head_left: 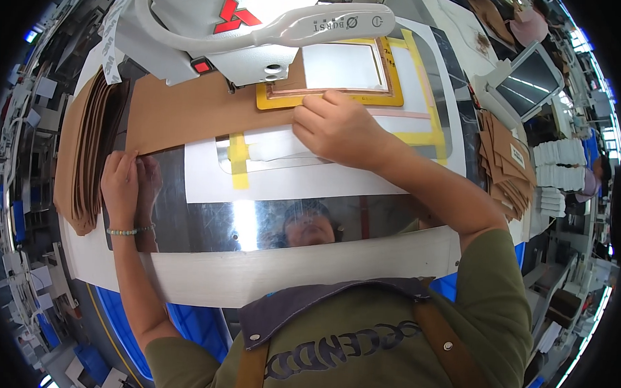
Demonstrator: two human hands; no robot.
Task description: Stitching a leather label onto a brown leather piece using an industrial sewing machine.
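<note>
A flat brown fabric-like panel [180,114] lies slantwise under the white sewing machine head [214,26]. My left hand [121,180] pinches its near left corner between thumb and fingers. Farther right, my right hand [337,130] is closed where the panel's near edge meets a yellow frame [395,84]. Its fingertips are hidden, so what they hold is unclear. The frame has a rectangular opening and partly overlaps the panel. Below them a white sheet [290,190] carries a clear plate fixed with yellow tape [238,165].
A thick stack of brown pieces [86,152] stands close to my left hand. More brown pieces [506,163] lie at the right, below a tilted screen [526,82]. Shiny metal [207,224] covers the table's near part. Blue bins [200,327] sit beneath the edge.
</note>
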